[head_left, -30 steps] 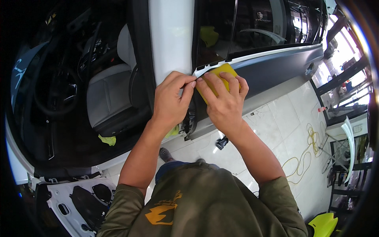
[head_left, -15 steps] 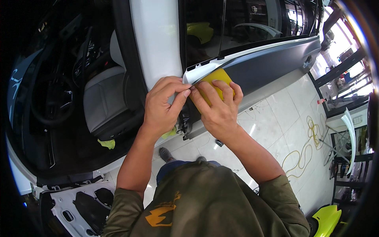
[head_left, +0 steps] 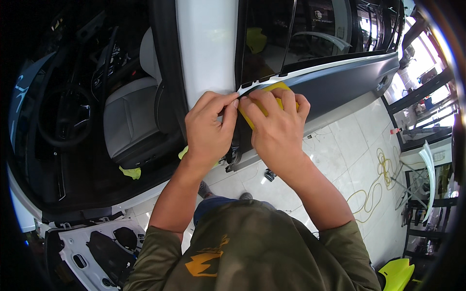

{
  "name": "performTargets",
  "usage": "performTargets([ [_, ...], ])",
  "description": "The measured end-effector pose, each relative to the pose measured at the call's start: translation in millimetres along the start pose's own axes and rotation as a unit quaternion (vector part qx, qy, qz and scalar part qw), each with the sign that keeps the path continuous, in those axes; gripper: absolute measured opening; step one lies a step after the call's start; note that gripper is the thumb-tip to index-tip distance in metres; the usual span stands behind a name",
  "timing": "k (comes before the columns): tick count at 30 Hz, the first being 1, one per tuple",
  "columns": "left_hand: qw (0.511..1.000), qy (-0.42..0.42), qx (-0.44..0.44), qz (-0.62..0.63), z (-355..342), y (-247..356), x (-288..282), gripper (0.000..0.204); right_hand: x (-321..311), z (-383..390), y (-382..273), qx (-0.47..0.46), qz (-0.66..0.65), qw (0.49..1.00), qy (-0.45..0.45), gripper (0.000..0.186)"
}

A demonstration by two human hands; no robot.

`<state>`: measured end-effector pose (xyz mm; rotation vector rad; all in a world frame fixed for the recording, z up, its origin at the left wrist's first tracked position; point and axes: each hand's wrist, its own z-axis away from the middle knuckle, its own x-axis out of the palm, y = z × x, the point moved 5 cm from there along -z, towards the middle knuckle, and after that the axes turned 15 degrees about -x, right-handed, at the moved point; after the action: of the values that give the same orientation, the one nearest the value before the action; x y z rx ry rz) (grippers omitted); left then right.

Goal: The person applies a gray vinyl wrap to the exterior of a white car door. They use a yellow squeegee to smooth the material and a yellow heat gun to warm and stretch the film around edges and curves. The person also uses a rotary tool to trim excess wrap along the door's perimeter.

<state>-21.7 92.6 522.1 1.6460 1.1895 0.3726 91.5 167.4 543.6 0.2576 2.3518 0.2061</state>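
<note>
Pad (head_left: pixel 277 86), yellow, head cam: held by R hand (head_left: pixel 279 128), fingers curled over it, a bit spread, against grey door panel (head_left: pixel 340 99) nr its front corner. L hand (head_left: pixel 211 123): thumb + index look pinched at corner, can't tell on what. Risk, prob.: uneven pressure could make pad skid & scuff panel. Pad's long axis seems slanted lower L–upper R, approx. w/ panel's top edge; no clear front.

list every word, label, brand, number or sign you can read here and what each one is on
None can be read with confidence.
Olive shirt: orange graphic, no legible lettering.
Dark window: small pale emblem, too small and blurred.
Blue panel at far left: white mark, unreadable.
</note>
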Motion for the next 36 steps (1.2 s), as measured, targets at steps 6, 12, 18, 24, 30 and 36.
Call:
performTargets([
  [6, 0.998, 0.04, -0.023, -0.05, 2, 2, 2, 0.026, -2, -18, -1, 0.016, 0.03, 0.999, -0.042, 0.02],
  [12, 0.987, -0.017, -0.135, 0.085, 12, -23, -6, 0.029, -37, -3, 28, 0.055, -0.034, 0.998, -0.002, 0.031],
  [18, 0.963, -0.076, -0.219, 0.14, 26, -46, 2, 0.026, -7, 4, 8, -0.028, 0.03, 0.999, -0.029, 0.036],
  [24, 0.965, -0.076, -0.231, 0.097, 25, -44, 5, 0.026, -14, -17, 20, -0.019, -0.013, 0.996, -0.082, 0.021],
  [30, 0.964, -0.096, -0.22, 0.114, 25, -38, 11, 0.019, -12, -10, 13, -0.06, 0.042, 0.997, -0.023, 0.012],
  [36, 0.943, -0.123, -0.275, 0.138, 31, -53, 5, 0.023, -32, -8, 37, 0.059, -0.125, 0.99, 0.032, 0.024],
])
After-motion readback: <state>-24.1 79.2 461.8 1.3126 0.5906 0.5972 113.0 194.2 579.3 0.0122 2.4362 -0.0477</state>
